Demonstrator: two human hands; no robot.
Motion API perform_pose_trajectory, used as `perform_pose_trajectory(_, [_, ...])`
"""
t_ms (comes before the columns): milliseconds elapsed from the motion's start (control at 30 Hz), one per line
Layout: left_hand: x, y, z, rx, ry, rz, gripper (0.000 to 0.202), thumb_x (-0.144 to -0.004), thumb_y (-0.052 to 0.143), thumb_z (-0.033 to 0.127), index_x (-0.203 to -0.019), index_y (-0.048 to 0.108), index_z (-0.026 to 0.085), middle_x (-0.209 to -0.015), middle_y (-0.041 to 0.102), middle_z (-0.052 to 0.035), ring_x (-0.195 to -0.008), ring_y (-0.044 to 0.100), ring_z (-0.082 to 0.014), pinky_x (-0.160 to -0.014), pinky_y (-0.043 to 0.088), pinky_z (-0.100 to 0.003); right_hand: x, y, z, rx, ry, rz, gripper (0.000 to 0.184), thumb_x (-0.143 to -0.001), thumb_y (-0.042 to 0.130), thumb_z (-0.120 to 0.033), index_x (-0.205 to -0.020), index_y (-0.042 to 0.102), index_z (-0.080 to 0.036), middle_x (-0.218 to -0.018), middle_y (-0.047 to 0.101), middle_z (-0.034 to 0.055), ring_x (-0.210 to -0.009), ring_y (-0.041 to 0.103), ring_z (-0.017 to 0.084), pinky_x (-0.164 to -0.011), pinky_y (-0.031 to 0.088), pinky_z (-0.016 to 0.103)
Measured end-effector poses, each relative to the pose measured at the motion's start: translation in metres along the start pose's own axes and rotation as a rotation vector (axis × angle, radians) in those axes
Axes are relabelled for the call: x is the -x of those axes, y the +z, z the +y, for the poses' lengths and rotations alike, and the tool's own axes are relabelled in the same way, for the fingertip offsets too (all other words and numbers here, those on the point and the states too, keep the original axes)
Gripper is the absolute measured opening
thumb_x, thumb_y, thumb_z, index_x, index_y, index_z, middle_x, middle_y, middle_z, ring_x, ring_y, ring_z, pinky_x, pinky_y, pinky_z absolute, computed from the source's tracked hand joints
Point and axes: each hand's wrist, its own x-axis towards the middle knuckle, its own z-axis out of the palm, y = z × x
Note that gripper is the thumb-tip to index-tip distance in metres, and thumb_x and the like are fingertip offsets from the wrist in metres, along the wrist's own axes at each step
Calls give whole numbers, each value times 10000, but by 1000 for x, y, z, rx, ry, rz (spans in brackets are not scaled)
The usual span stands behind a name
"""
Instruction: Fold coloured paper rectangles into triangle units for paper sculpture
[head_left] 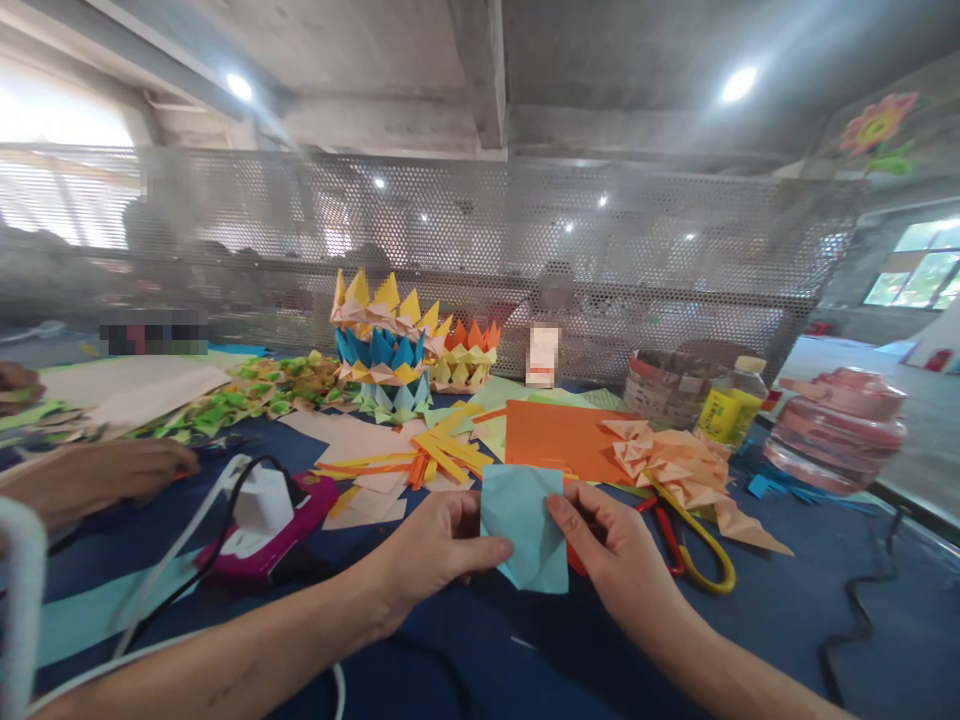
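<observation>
A light blue sheet of paper (525, 540), small and roughly square with faint creases, is held up above the dark blue tabletop. My left hand (442, 540) pinches its left edge, thumb on the front. On the other side, my right hand (604, 530) grips the upper right edge between thumb and fingers. Behind the paper lies an orange sheet (559, 430), with yellow and orange paper strips (442, 455) to its left. Scissors with red and yellow handles (694, 560) rest just right of my right hand, beside folded peach paper pieces (675, 455).
A magenta power strip (247, 560) with a white plug and cables sits at left, near another person's hand (127, 475). Folded-paper crowns (390, 350) stand at the back. A yellow-labelled bottle (731, 405) and a pink jug (836, 435) stand at right.
</observation>
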Motion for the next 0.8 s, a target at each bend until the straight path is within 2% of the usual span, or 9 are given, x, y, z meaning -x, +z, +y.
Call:
perform_pose_trajectory(100, [-2,-1,1,-14,16,0,362,-651,767,409,-815,631,117,-728,623,-24,-619,500,-108,-572,359,-211,-5,-4,3,4,-2,32,338,-882,469,-492,-711,492,-200,-639,426,-27,-585,403,136,-541,380,241])
perform_pose_trajectory(233, [-2,-1,1,-73,70,27,325,-684,734,419,-694,587,129,-638,551,4,-594,472,-113,-586,376,-228,-10,-6,6,22,-9,55,354,-891,451,-493,-709,503,-194,-634,435,-24,-573,407,132,-521,386,235])
perform_pose_trajectory(367, [2,3,3,-138,152,4,241,-699,705,345,-674,585,138,-629,550,4,-596,495,-129,-588,400,-234,-8,-6,6,88,-25,76,350,-892,460,-475,-684,504,-196,-590,414,-34,-538,385,129,-482,355,229])
perform_pose_trajectory(500, [7,6,5,-179,188,-6,172,-728,691,269,-680,593,135,-616,558,2,-590,512,-131,-589,400,-232,-5,-7,2,190,-65,118,326,-908,452,-446,-701,508,-200,-604,449,-20,-566,408,144,-512,340,242])
perform_pose_trajectory(633, [7,8,7,-104,187,-19,286,-743,712,407,-812,642,138,-752,641,-40,-748,593,-192,-708,461,-268,-1,-8,-2,256,-123,90,298,-917,461,-420,-721,526,-204,-603,491,-17,-552,432,145,-529,333,250])
perform_pose_trajectory(800, [4,3,6,9,148,157,458,-737,657,605,-681,609,153,-666,615,-23,-719,585,-197,-661,459,-262,3,-4,-5,233,-161,-8,294,-915,463,-414,-733,563,-206,-611,534,-13,-550,467,142,-517,359,236])
